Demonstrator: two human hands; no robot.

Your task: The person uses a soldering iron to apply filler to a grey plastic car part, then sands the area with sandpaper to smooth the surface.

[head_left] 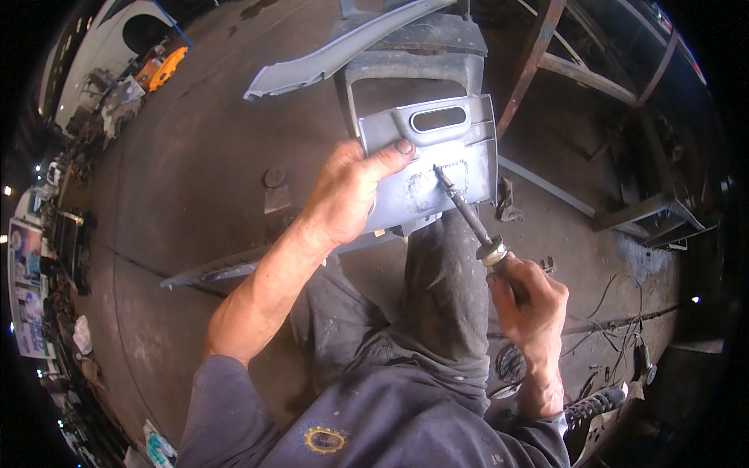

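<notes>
My left hand (pixel 351 186) grips the left edge of a grey plastic trim panel (pixel 382 201), its thumb lying flat on the face. The panel has an oval slot near its top edge and a rough, dark-marked patch in the middle. My right hand (pixel 532 300) is closed round the handle of a soldering iron (pixel 466 209), a long metal shaft with a wide collar below it. Its tip meets the panel at the upper edge of the rough patch. My palm and fingers hide most of the handle.
Beyond the panel stands a worn grey chair (pixel 421 66), a long curved trim strip (pixel 320 64) lying across it. A rusty metal frame (pixel 538 66) rises at the right. Cables (pixel 624 327) trail over the floor at the lower right. Another long trim piece (pixel 222 267) is beside my left forearm.
</notes>
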